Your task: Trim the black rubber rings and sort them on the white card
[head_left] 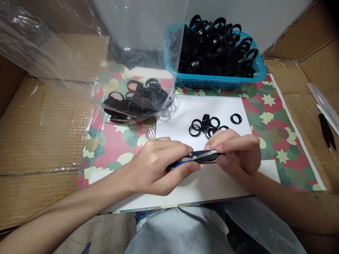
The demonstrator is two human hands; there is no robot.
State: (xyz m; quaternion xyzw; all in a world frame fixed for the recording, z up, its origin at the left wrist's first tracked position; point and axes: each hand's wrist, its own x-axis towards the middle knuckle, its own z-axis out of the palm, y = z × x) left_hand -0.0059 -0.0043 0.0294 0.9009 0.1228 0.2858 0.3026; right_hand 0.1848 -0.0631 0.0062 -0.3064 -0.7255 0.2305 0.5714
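Note:
My left hand [166, 162] is closed around a pair of blue-handled thread snips [180, 163], thumb below and fingers above. The blades point right and reach my right hand [235, 150]. Between the right thumb and fingertips a black ring [212, 157] is pinched, seen nearly edge-on and partly hidden by the blades and fingers. Just beyond the hands, several loose black rings [195, 130] lie in a small cluster on a white sheet [174, 132]. One single black ring [236, 119] sits apart to the right.
A blue basket [212, 82] heaped with black rings stands at the back. To its left hangs a clear plastic bag [143, 42] with more black rings [137, 98] at its bottom. Cardboard [47, 127] borders the patterned mat [275, 116]. Black-tipped tweezers [327, 130] lie far right.

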